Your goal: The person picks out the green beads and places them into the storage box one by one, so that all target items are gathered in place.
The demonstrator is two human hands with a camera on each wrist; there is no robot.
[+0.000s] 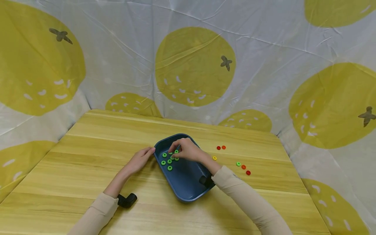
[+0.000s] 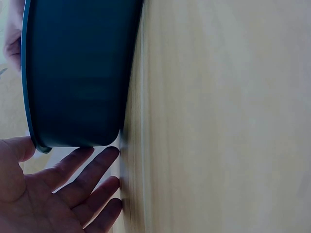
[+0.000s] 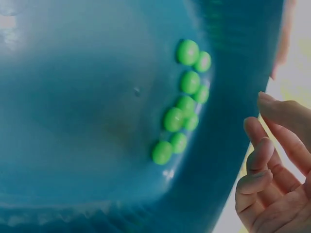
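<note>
A dark blue tray (image 1: 188, 179) stands on the table, and several small green rings (image 3: 173, 119) lie together at its far left end. My left hand (image 1: 138, 161) is at the tray's left rim. In the left wrist view its thumb (image 2: 22, 147) touches the rim and the extended, spread fingers meet the outer wall below. My right hand (image 1: 190, 150) reaches over the tray, thumb and fingers bent above the green rings. The right wrist view shows a gap between thumb and index finger with nothing in it; there the rings look blurred.
To the tray's right lie loose rings on the wooden table (image 1: 88, 163): a yellow ring (image 1: 214, 159), a green ring (image 1: 236, 164), and several red and orange ones. A fruit-patterned cloth (image 1: 123, 58) hangs behind the table's far edge.
</note>
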